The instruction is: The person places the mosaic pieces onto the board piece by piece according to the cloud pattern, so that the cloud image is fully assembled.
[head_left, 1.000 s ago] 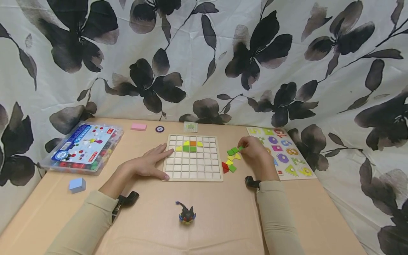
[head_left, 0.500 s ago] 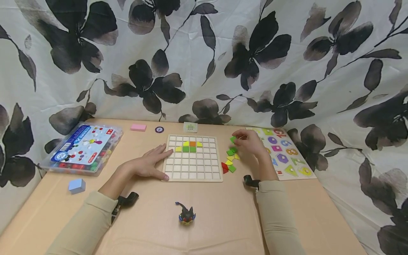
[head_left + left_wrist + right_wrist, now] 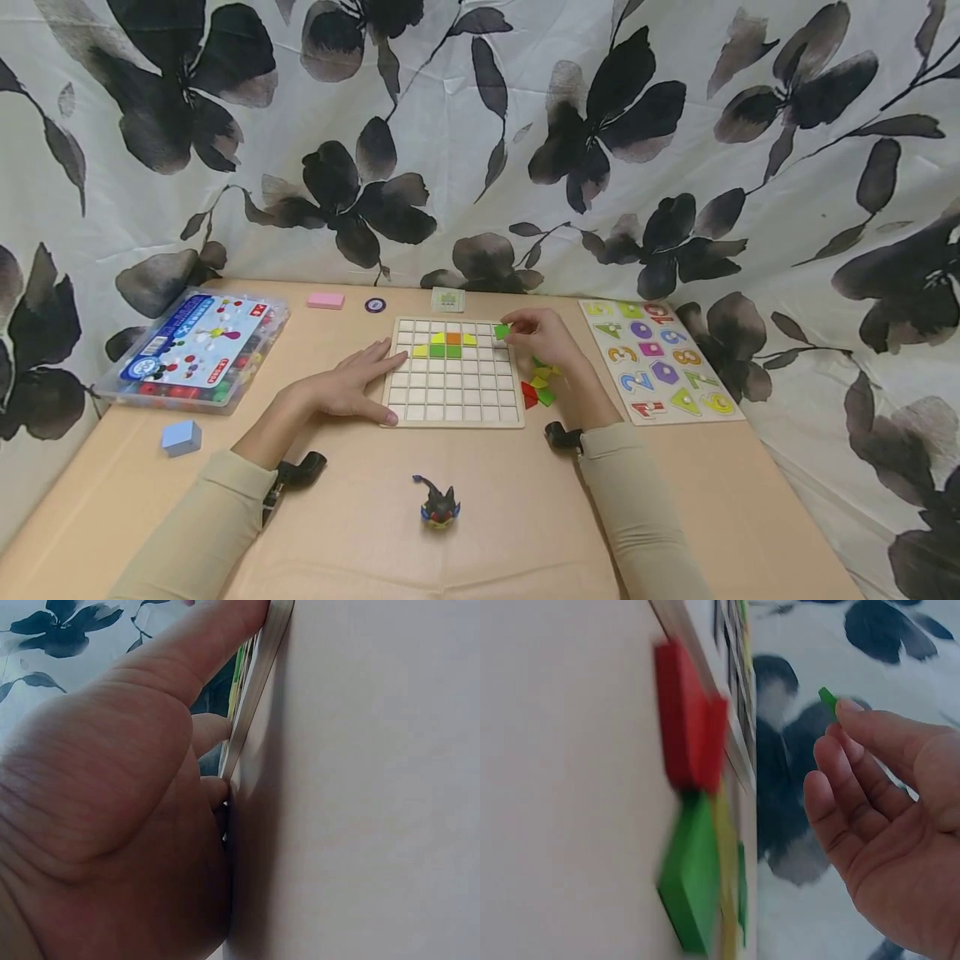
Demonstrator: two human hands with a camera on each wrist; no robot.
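Observation:
A wooden grid board (image 3: 455, 402) lies flat on the table, with green, yellow and orange tiles set in its upper rows. My left hand (image 3: 348, 383) rests along the board's left edge, its fingers spread and nearly straight; the thumb touches the edge in the left wrist view. Between thumb and fingertips my right hand (image 3: 546, 340) pinches a green tile (image 3: 502, 332), held over the upper right corner of the board. Under that hand, red tiles (image 3: 529, 395) and some green and yellow ones lie beside the board, partly hidden by it.
A number sheet (image 3: 637, 379) lies to the right. At the left stand a clear plastic case (image 3: 202, 346) and a blue block (image 3: 182, 437). Behind the board are a pink block (image 3: 326, 300), a round disc (image 3: 376, 305) and a small card (image 3: 448, 299). A dark toy figure (image 3: 440, 504) stands in front.
My right hand has picked up a green tile from the loose pieces and carried it left, over the board's upper right corner. My left hand has stayed in place.

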